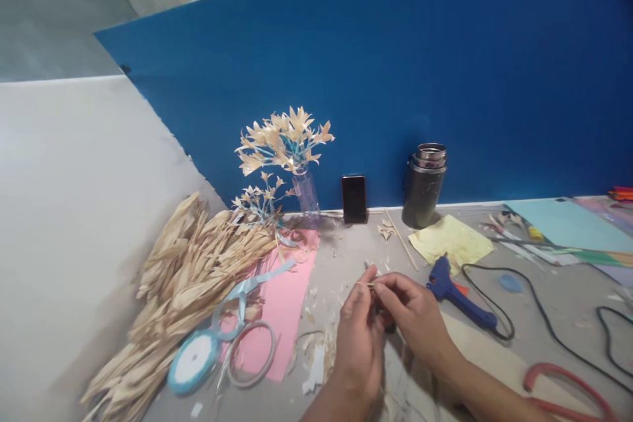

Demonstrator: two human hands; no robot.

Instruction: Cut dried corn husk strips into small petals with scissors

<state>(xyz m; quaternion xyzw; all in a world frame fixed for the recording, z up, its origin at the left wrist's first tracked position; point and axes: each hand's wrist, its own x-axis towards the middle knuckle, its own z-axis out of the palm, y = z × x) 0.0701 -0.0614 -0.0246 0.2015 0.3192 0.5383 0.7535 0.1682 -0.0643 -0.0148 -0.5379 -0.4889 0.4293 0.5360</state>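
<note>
My left hand [357,333] and my right hand [413,313] meet over the near middle of the table, fingertips pinched together. Between them is a small pale piece of husk [364,284], mostly covered by the fingers. Just right of my right hand lies a blue glue gun [462,300] with a black cord. Scraps of husk and a white paper cutout [314,368] are scattered left of my left hand. Farther left are a spool of light blue ribbon [194,361] and a grey ring-shaped coil [271,351], which rests partly on a pink sheet [291,297].
Dried corn husks [188,290] pile up along the left wall. Husk flowers [281,138] stand in a clear vase [306,194], near a phone [354,199] and an uncapped dark flask [424,188]. Yellow paper [450,241] and a red curved handle [568,379] lie to the right.
</note>
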